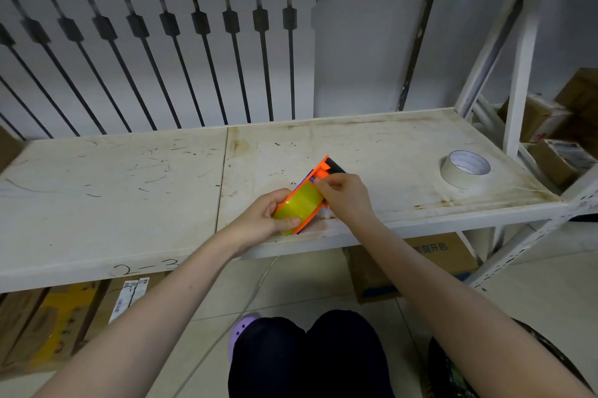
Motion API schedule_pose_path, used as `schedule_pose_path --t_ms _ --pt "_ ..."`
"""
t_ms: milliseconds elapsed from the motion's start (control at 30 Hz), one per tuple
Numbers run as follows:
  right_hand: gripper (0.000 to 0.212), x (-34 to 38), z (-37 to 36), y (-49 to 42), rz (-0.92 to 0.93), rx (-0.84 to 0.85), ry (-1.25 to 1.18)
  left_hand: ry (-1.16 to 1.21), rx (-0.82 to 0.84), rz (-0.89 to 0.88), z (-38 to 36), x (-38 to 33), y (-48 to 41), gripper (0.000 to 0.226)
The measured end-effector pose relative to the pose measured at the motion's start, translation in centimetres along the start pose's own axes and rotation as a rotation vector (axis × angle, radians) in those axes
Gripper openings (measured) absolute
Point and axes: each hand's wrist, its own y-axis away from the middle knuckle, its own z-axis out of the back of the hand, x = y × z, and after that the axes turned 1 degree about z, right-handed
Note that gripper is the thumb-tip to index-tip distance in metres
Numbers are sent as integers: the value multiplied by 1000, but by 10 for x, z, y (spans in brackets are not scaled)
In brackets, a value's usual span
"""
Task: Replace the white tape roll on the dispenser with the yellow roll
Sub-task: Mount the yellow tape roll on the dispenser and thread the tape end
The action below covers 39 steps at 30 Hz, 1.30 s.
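The orange tape dispenser [323,169] is held just above the front edge of the white shelf [129,190], and the yellow roll [299,205] sits inside its frame. My left hand [260,219] grips the dispenser and yellow roll from the left, thumb across the roll's lower face. My right hand [344,197] pinches at the top of the yellow roll beside the dispenser's orange head; what the fingertips hold is too small to tell. The white tape roll [466,168] lies flat on the shelf at the far right, apart from both hands.
A white radiator [155,41] and a pipe [417,41] stand behind the shelf. The rack's upright post [521,74] rises at the right, with cardboard boxes [550,125] beyond it. More boxes [430,265] sit on the floor below.
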Motion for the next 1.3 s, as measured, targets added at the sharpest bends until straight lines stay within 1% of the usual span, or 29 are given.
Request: schedule_pose_path --t_ms 67,133,200,267,333,433,500,567,767,867,967,1033,1167,1233,1267,1300 --pt "27 3 1 -1 16 -22 17 0 8 16 1 -2 0 26" --pt "25 6 2 0 40 -30 62 -9 15 43 3 -4 0 28" --pt "25 7 3 2 83 -36 156 -24 16 77 5 -7 0 33" --pt "26 9 3 4 136 -62 300 -42 2 119 7 -10 -1 33" --pt "27 12 2 5 189 -96 420 -50 -64 176 6 -17 -4 31" --pt "28 19 -2 7 281 -127 514 -94 -236 254 -3 -26 -11 36" --pt "28 23 -3 7 306 -127 548 -151 -320 240 -9 -28 -15 38" --pt "29 25 -2 7 292 -113 546 -158 -359 226 -12 -28 -15 39" --pt "25 25 -5 -1 197 -53 453 -216 -320 163 -20 -22 -6 45" --pt "26 27 -6 -3 190 -36 450 -224 -344 145 -18 -18 -5 41" --pt "27 30 -4 -1 223 -24 509 -278 -341 142 -16 -15 -6 38" --pt "28 32 -3 1 278 -43 562 -333 -329 136 -15 -15 -7 36" --pt "29 40 2 3 370 -108 530 -381 -301 120 -10 -17 -8 26" --pt "29 43 5 3 372 -110 523 -380 -274 136 -8 -19 -7 25" --pt "29 44 6 3 366 -113 511 -377 -259 148 -6 -20 -6 27" --pt "28 46 6 4 362 -121 489 -368 -244 164 -5 -22 -5 34"
